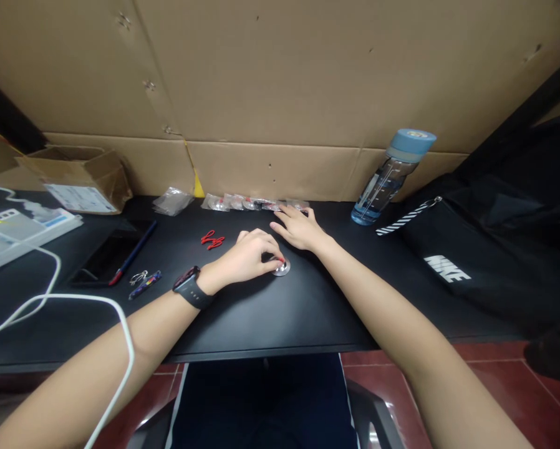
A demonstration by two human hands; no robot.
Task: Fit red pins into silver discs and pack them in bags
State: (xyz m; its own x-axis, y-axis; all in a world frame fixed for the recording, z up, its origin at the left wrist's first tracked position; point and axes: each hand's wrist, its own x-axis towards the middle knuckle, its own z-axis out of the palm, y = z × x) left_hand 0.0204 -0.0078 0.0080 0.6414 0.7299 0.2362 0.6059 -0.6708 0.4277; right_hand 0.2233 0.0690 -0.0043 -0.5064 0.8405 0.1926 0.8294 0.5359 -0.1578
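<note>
My left hand [254, 254], with a dark watch [192, 287] on its wrist, is curled at the middle of the black table. Its thumb and index finger pinch a shiny round metal disc [284, 269] with a bit of red at the fingertips. Farther back, my right hand [301, 228] is stretched out, fingers apart, its tips at a row of small clear plastic packets [249, 203]; the contents are too small to name. Red cord loops [212, 239] lie left of my left hand.
Empty clear bags [173, 201], a cardboard box [81, 179], a phone [106, 255], a pen [135, 249], a keyring strap [144, 285] and a power strip [27, 234] lie left. A white cable [106, 299] crosses my left forearm. Right are a water bottle [387, 181] and black bag [476, 249].
</note>
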